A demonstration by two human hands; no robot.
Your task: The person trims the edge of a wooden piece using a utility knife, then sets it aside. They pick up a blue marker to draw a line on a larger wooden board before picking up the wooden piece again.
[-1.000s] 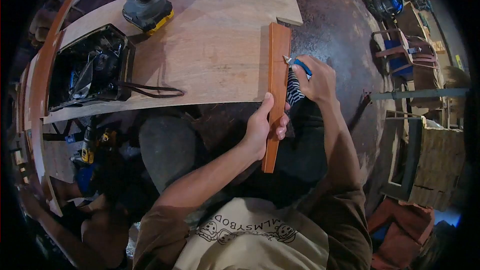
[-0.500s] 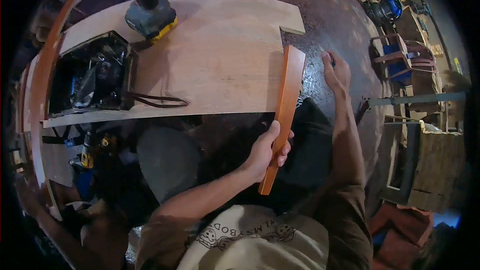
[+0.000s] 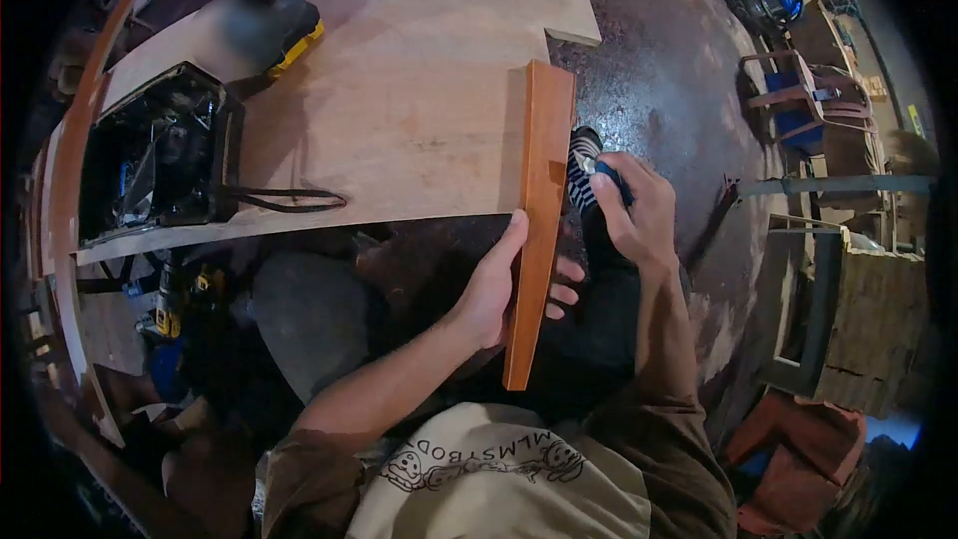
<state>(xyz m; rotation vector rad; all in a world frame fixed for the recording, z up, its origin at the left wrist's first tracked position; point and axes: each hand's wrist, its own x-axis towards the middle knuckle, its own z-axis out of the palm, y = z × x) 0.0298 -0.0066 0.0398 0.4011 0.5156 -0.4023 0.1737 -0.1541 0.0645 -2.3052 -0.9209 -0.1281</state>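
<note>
My left hand [image 3: 489,284] grips a long orange-brown tapered wooden piece [image 3: 544,150] from below, thumb on its near side and fingertips showing past the far edge. A small dark notch or mark shows on its right edge. The piece stands tilted beside the right end of a pale plywood board [image 3: 429,130]. My right hand [image 3: 639,205] is closed round a small tool with a dark blue handle [image 3: 611,180] and a shiny metal tip. That tip points toward the wooden piece but stays apart from it.
On the board lie a cordless drill [image 3: 284,30] with a yellow-edged battery and a black open box [image 3: 155,155] with a strap [image 3: 289,202]. Another drill [image 3: 165,309] is at lower left, near another person's arm [image 3: 90,459]. A wooden cabinet [image 3: 868,319] stands right.
My right hand has come down and left toward the wooden piece, bringing the blue-handled tool into clearer view. The wooden piece has shifted left and turned more upright in my left hand.
</note>
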